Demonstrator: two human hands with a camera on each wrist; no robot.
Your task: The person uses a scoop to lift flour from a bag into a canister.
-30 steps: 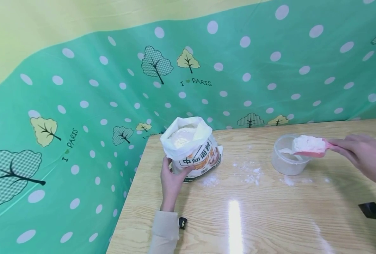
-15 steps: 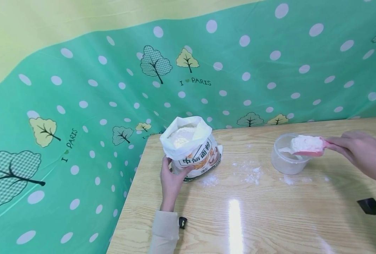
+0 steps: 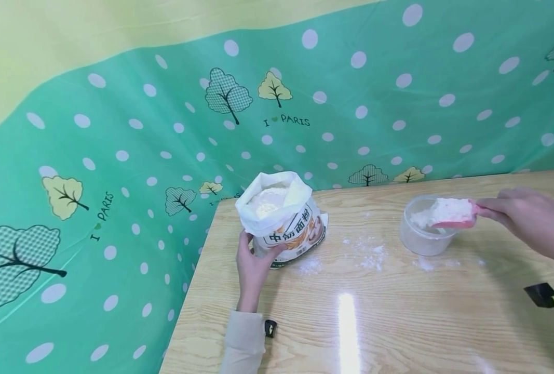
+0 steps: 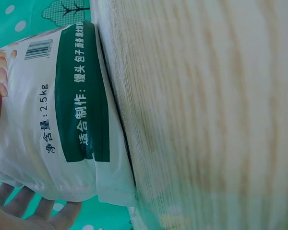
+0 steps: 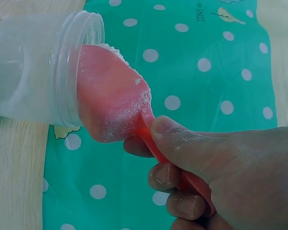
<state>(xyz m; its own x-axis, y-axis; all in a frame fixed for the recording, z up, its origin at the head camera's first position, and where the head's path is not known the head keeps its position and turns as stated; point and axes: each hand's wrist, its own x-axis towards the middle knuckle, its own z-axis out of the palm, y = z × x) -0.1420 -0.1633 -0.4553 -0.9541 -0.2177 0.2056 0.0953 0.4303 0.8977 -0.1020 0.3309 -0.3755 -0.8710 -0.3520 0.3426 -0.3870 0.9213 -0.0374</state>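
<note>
The right hand grips a scoop of flour over the open tub. The left hand holds the bag.

Over the last second I see the right hand a bit further left in the head view, pink scoop shifted with it, slightly deeper over the clear tub. Flour load now breaking off at the front edge. I'm getting a fluffy white heap in the tub mouth where I only had a thin patch. Black-and-yellow piece near that wrist also moved left and up.
</note>
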